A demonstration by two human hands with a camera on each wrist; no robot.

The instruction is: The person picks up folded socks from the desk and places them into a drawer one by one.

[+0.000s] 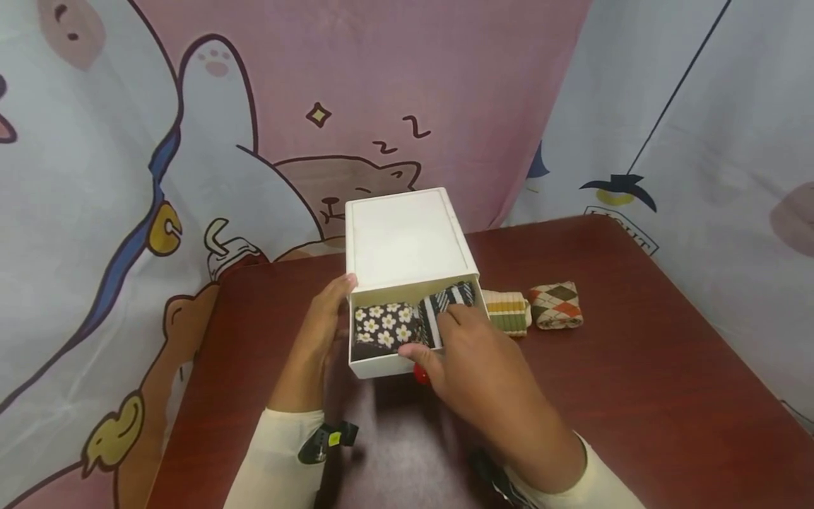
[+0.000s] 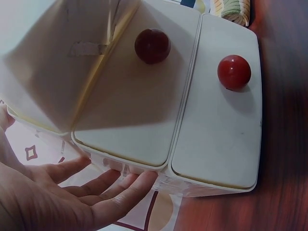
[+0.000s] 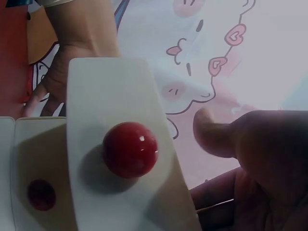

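A white drawer unit [image 1: 407, 237] stands on the table with its top drawer [image 1: 381, 366] pulled out. Inside, a rolled black sock with white flowers [image 1: 384, 326] lies on the left and a rolled black-and-white striped sock [image 1: 432, 314] on the right. My right hand [image 1: 486, 375] reaches over the drawer front, its fingers on the striped sock and partly hidden there. Its thumb [image 3: 207, 134] sticks out, apart from the fingers. My left hand [image 1: 321, 322] rests along the unit's left side, fingers [image 2: 118, 202] extended against the wall.
To the unit's right lie a rolled sock with green, yellow and cream stripes [image 1: 509, 312] and a rolled argyle sock [image 1: 556, 305]. Two lower drawers have red round knobs [image 2: 234, 72]. A cartoon-printed cloth [image 1: 369, 85] hangs behind the dark red table [image 1: 655, 375].
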